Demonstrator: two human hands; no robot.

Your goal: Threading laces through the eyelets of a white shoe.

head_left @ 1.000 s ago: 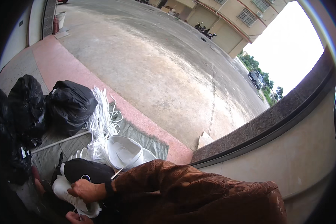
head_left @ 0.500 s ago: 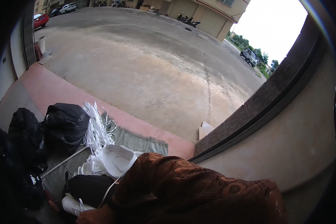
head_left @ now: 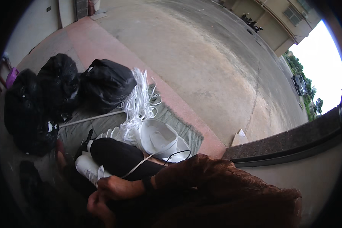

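Note:
My right hand [head_left: 117, 187] comes out of a brown sleeve at the lower left and pinches a thin white strip [head_left: 137, 165]. The strip runs up toward a coiled white roll [head_left: 160, 137]. My left hand [head_left: 98, 207] sits just below the right one, fingers curled, in shadow; its grip is unclear. Both hands rest by my black-clad leg [head_left: 117, 155] and a white bundle [head_left: 86, 167] beside it. A loose sheaf of white strips [head_left: 140, 99] lies behind the roll.
Three full black bags [head_left: 106, 83] [head_left: 57, 81] [head_left: 26, 114] stand at the left on a grey-green mat [head_left: 180, 123]. A pale rod [head_left: 90, 118] lies across the mat. Beyond are a red kerb strip [head_left: 102, 45], a concrete yard and a stone ledge [head_left: 285, 142] at the right.
The view has tilted down and left. My hands, hidden half a second ago behind the sleeve, show again at the lower left with the strip.

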